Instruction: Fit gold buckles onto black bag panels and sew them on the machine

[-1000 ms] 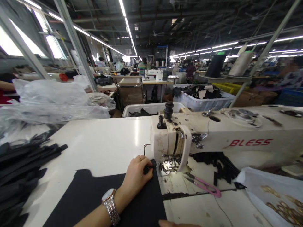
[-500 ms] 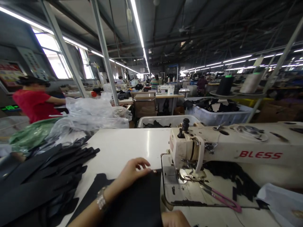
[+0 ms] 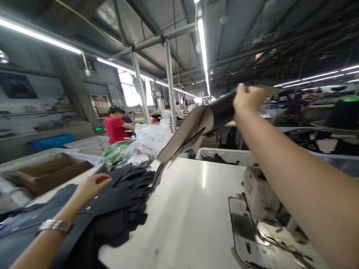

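My right hand (image 3: 249,98) is raised high over the far side of the sewing table (image 3: 185,209), closed on one end of a black sheet piece (image 3: 193,123). The piece looks like leather or faux leather with a beige back. It hangs in a bent strip down to the left, its lower end near the pile. Over a spread pile of black cut pieces (image 3: 117,198) at the left is my left hand (image 3: 94,186), its fingers loosely bent and apart with nothing seen in them. A watch (image 3: 54,226) is on that wrist.
A sewing machine (image 3: 260,194) stands at the right, partly hidden by my right arm. Beyond the table's far edge is a white bin (image 3: 224,152) with black scraps. Plastic bags (image 3: 153,138) and a person in red (image 3: 114,129) are farther left, with a cardboard box (image 3: 50,173) nearer.
My view has swung left. The black piece beside the machine has been lifted in my right hand up and away. My left hand has let go and moved to the pile.
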Demonstrator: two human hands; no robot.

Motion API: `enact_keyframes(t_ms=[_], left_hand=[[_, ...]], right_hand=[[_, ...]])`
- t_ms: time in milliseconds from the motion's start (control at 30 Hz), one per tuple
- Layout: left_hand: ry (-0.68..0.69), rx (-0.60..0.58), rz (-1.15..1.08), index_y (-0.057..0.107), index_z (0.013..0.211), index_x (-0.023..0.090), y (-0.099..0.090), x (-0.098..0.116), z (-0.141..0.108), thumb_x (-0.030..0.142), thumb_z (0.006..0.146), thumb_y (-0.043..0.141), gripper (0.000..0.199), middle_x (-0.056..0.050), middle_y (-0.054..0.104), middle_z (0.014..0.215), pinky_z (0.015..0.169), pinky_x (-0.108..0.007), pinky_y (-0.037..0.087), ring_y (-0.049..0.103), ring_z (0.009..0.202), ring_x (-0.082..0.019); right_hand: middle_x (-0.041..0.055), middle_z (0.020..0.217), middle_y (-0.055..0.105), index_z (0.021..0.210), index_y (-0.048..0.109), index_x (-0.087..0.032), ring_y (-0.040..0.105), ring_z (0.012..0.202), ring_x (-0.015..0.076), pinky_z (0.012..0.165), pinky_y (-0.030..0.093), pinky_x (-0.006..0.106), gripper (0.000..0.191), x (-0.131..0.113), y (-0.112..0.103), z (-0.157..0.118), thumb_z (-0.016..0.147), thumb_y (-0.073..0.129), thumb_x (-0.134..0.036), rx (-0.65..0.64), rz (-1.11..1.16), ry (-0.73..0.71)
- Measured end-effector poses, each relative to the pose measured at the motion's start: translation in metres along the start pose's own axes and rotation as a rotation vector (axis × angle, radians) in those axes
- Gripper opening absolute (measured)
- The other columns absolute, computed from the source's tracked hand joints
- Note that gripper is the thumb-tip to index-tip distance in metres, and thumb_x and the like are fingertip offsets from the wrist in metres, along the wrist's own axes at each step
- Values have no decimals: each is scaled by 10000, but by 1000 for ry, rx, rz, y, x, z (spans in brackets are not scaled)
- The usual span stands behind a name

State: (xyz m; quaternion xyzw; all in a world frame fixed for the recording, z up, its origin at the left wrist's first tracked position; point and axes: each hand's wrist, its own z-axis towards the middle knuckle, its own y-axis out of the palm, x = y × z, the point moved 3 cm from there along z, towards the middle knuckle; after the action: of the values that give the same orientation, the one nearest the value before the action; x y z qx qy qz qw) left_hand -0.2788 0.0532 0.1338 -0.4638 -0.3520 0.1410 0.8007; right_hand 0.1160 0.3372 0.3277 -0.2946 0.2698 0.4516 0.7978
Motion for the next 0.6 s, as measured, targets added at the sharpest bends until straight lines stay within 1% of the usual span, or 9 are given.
enact_keyframes(t_ms=[33, 67, 133, 200, 233, 300, 433, 533, 600], left_hand=[[50, -119, 89, 612, 868, 156, 6, -16, -14, 444, 686, 459, 373, -55, 653, 820, 797, -376, 426, 584, 842, -268], [42, -173, 120, 601, 937, 144, 10, -30, -28, 462, 649, 515, 438, -83, 639, 928, 817, -364, 423, 572, 896, -276], [25, -215, 166, 554, 1067, 138, 17, -47, -57, 436, 590, 599, 564, -111, 570, 1098, 894, -345, 380, 515, 1018, -269], [19, -269, 343, 466, 1187, 156, 26, -51, -80, 409, 593, 623, 664, -146, 411, 1268, 950, -431, 303, 370, 1163, -300], [0, -259, 432, 434, 1215, 190, 30, -49, -88, 409, 617, 613, 662, -141, 363, 1303, 945, -489, 279, 311, 1197, -318], [2, -216, 537, 422, 1225, 221, 35, -40, -97, 400, 680, 574, 593, -139, 351, 1310, 924, -515, 285, 280, 1208, -331], [0, -141, 610, 460, 1183, 145, 42, -26, -89, 238, 783, 465, 411, -188, 475, 1174, 829, -430, 392, 433, 1076, -310], [28, -147, 640, 580, 991, 95, 36, -20, -69, 85, 774, 409, 276, -177, 595, 932, 734, -360, 440, 545, 894, -271], [62, -151, 643, 625, 820, 96, 22, -14, -57, 41, 768, 378, 258, -145, 622, 818, 713, -321, 449, 576, 812, -239]], right_hand=[[314, 1040, 483, 1011, 420, 232, 429, 1055, 352, 768, 316, 421, 602, 8, -1, 3, 806, 165, -273, 47, -29, 90], [357, 1101, 426, 1088, 355, 230, 377, 1098, 379, 806, 292, 452, 557, 15, -3, 3, 814, 222, -236, 79, -48, 166], [439, 1184, 273, 1167, 223, 241, 239, 1163, 445, 872, 213, 523, 588, 24, -1, -4, 781, 406, -164, 102, -96, 269], [425, 1230, 219, 1185, 251, 200, 182, 1189, 448, 923, 169, 523, 629, 28, 8, -19, 725, 529, -127, 67, -130, 257], [396, 1239, 244, 1188, 292, 162, 196, 1194, 432, 939, 179, 504, 616, 28, 16, -30, 714, 553, -132, 31, -138, 211], [327, 1201, 358, 1195, 353, 72, 283, 1175, 389, 940, 252, 462, 548, 27, 34, -58, 734, 535, -164, -72, -133, 56], [236, 1070, 477, 1166, 402, -35, 474, 1015, 341, 847, 395, 448, 445, 25, 61, -146, 761, 443, -216, -300, -56, -313], [165, 1037, 502, 1139, 397, -95, 501, 984, 287, 802, 444, 423, 382, 31, 57, -219, 791, 356, -248, -397, 27, -556], [137, 1025, 516, 1142, 376, -129, 524, 958, 249, 790, 465, 398, 353, 41, 45, -256, 817, 325, -258, -448, 63, -632]])
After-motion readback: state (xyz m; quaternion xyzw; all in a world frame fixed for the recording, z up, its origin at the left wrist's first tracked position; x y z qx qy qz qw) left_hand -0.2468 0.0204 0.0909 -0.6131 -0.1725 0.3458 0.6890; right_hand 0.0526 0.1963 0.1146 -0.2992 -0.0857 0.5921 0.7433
